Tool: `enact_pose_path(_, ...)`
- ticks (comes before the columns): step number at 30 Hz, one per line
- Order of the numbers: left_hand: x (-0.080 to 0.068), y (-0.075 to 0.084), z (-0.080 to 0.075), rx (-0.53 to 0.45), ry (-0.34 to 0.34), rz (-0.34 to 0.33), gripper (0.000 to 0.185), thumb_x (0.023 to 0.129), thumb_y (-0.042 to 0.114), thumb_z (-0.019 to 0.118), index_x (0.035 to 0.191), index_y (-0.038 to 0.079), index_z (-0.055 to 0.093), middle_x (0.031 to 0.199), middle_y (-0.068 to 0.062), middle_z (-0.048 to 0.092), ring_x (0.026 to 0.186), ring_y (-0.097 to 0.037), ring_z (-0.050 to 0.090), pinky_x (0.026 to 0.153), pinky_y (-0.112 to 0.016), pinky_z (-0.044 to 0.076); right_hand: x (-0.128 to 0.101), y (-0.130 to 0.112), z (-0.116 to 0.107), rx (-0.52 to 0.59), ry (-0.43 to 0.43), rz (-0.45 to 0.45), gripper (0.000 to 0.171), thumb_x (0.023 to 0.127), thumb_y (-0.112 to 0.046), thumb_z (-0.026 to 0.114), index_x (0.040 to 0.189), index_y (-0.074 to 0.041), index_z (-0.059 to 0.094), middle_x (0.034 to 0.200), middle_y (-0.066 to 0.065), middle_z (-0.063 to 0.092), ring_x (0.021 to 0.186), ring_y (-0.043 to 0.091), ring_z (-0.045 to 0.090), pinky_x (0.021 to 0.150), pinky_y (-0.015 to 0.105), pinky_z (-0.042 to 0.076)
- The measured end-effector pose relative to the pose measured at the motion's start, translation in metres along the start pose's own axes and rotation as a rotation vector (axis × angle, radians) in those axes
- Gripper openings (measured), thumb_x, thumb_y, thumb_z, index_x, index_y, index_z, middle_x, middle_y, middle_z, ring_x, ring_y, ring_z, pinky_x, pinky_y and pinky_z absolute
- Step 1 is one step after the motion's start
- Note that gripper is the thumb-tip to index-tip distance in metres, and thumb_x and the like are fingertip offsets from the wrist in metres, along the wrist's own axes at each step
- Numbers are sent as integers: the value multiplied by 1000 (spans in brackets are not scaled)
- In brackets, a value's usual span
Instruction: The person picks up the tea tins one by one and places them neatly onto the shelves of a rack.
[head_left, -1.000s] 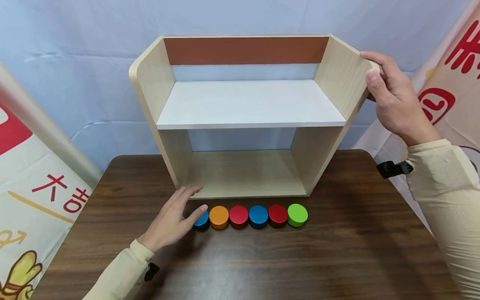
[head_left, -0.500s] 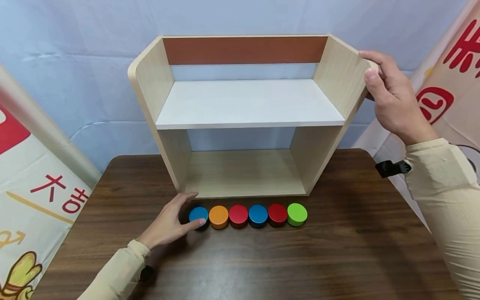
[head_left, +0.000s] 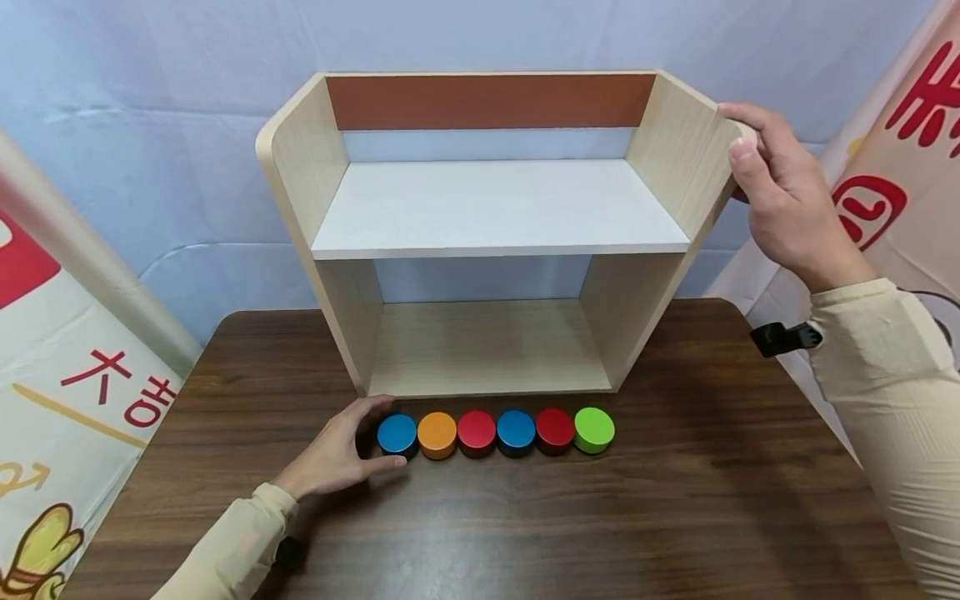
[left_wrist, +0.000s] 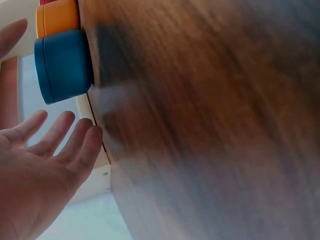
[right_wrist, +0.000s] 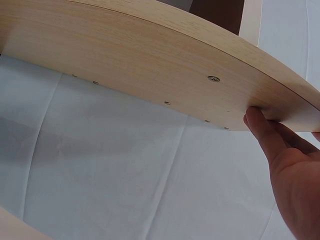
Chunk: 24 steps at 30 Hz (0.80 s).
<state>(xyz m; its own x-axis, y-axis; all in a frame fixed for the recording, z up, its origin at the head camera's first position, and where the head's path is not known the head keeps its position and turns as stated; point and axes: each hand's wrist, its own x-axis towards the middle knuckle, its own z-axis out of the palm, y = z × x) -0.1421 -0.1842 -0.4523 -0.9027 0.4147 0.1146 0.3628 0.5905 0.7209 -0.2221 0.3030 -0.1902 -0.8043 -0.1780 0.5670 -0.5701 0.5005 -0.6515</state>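
A small two-tier wooden shelf [head_left: 501, 208] stands on the brown table. My right hand [head_left: 798, 196] grips the upper edge of its right side panel, thumb on the front edge; in the right wrist view its fingers [right_wrist: 260, 125] press the panel's outer face. In front of the shelf, a row of round lidded tins starts at the left with a blue tin [head_left: 397, 433]. My left hand [head_left: 330, 454] is spread around that blue tin, thumb in front and fingers behind. The left wrist view shows a gap between the fingers [left_wrist: 55, 135] and the blue tin [left_wrist: 65, 65].
Right of the blue tin stand an orange tin [head_left: 437, 433], a red one [head_left: 477, 432], another blue one [head_left: 515, 431], a dark red one [head_left: 556, 429] and a green one [head_left: 595, 429]. A pale blue cloth [head_left: 150, 83] hangs behind the table [head_left: 562, 533].
My left hand has come down and slightly left, its thumb moving from over the blue tin to in front of it. The right hand stays on the shelf panel.
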Motion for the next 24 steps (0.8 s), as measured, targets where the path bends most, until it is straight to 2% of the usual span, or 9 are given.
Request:
enact_pose_path(8, 2, -4, 1, 14, -13, 4, 86, 81, 38, 87, 146, 1, 46, 140, -15, 56, 121, -29, 58, 100, -50, 50, 0, 0, 0, 16, 6, -1, 46, 108, -19, 43, 154, -22, 41, 144, 11, 40, 121, 32, 40, 117, 45, 31)
enact_pose_path(14, 2, -5, 3, 18, -18, 2, 85, 80, 36, 88, 146, 2, 46, 140, -14, 56, 120, -27, 58, 101, -48, 50, 0, 0, 0, 8, 2, 1, 47, 108, -20, 43, 155, -23, 40, 146, 11, 39, 122, 32, 39, 117, 49, 28)
enact_pose_path(24, 3, -8, 6, 24, -13, 14, 82, 78, 33, 90, 144, 4, 50, 138, -11, 57, 118, -25, 59, 99, -47, 51, 0, -1, 1, -3, 8, -6, 47, 108, -20, 42, 154, -23, 40, 146, 12, 40, 122, 31, 40, 117, 48, 29)
